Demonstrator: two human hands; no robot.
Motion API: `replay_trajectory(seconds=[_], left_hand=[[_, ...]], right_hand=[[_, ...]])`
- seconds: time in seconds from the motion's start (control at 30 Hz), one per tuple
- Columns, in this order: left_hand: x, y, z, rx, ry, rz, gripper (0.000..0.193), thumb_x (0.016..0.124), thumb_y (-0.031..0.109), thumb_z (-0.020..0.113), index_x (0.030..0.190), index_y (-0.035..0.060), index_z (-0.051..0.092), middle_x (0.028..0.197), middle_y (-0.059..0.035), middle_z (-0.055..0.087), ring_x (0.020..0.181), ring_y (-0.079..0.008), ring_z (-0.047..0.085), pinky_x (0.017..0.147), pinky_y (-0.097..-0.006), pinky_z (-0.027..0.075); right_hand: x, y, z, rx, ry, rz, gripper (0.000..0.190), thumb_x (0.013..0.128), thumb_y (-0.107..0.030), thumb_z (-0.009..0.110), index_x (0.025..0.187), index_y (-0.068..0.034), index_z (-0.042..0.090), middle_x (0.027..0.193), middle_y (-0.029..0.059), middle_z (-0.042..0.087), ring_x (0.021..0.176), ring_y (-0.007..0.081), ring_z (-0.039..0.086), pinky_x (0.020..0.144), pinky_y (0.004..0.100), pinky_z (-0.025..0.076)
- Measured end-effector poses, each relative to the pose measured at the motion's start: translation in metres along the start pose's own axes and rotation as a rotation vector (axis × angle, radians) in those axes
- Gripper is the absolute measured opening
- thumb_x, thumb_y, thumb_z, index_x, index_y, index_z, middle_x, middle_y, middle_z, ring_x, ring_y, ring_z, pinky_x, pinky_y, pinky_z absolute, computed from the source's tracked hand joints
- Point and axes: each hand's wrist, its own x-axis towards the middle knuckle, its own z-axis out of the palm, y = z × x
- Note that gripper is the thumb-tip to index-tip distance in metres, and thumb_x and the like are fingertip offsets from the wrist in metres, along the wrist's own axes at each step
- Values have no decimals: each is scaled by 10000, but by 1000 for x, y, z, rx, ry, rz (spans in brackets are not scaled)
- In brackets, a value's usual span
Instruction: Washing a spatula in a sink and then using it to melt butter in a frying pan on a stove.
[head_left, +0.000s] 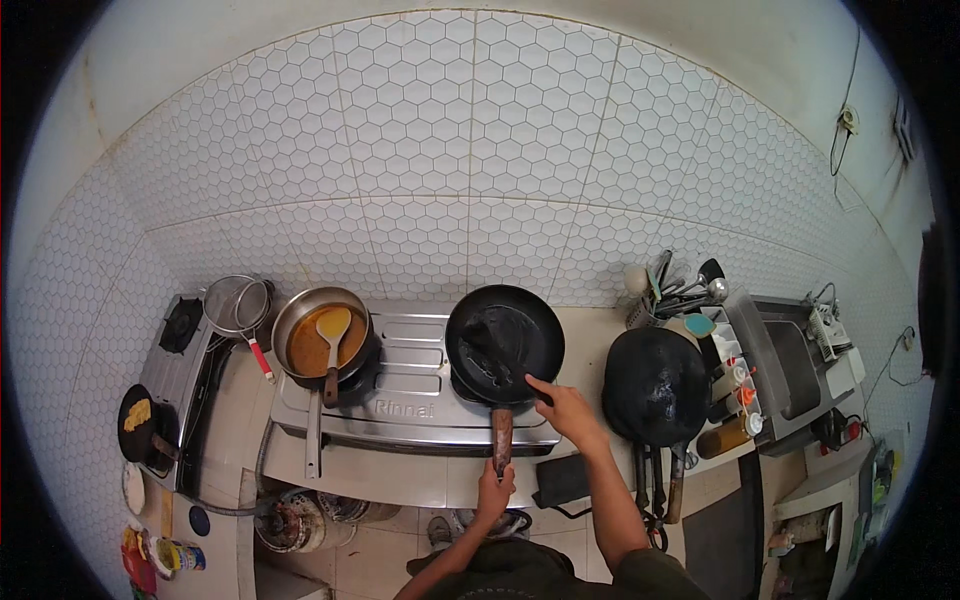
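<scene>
A black frying pan (540, 334) sits on the right burner of the Rinnai gas stove (405, 379). My left hand (495, 491) is closed around its brown handle (502, 435). In my right hand (574, 414) is a dark spatula (517, 370), its blade resting on the pan's inner surface. That surface looks glossy, with a thin film and a few small pale patches. On the left burner stands a steel saucepan (283, 337) with orange-brown sauce (307, 352). A pale serving spoon (333, 324) lies across the sauce, its wooden handle over the rim.
Wire strainers (225, 304) lie left of the saucepan. At right are upturned black pans (656, 382), a utensil holder (643, 313), squeeze bottles (729, 437) and a sink (793, 367). A small pan (133, 446) with yellow food sits on the far-left stove. Tiled wall (480, 150) rises behind.
</scene>
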Motion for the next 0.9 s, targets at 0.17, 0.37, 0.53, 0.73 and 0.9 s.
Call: replay_trajectory(seconds=[0.17,0.37,0.53,0.73,0.9], left_hand=[[-4,8,-4,35,31,-4,203,937,195,562,986,14,483,682,-29,535,526,-111,518,477,-287,429],[-5,15,7,0,-7,-24,183,938,176,551,994,17,480,690,-25,525,535,-94,500,474,-276,418],[-2,12,1,-152,6,-29,167,941,164,549,980,20,474,699,-18,505,530,-82,476,461,-261,399],[-5,16,8,-129,2,-27,178,941,174,563,957,19,478,688,-14,500,521,-75,465,453,-257,393],[-4,20,11,-180,11,-42,179,941,176,565,943,17,482,674,-10,498,512,-78,463,455,-258,396]], right_hand=[[-26,-21,-29,-3,-204,90,494,813,-141,617,1296,-227,564,949,238,646,869,397,623,807,434,483],[5,24,19,-13,274,-14,473,816,-117,589,1288,-151,568,876,273,627,825,413,616,762,461,474],[-53,-20,-28,-31,51,177,452,824,-115,581,1275,-86,567,831,288,621,813,434,613,760,468,480],[-52,-32,-28,-64,33,163,448,824,-131,581,1263,-42,567,831,296,622,826,449,611,777,485,476],[-45,-16,-7,-71,84,122,442,827,-134,575,1260,-47,572,859,312,618,857,448,613,800,499,469]])
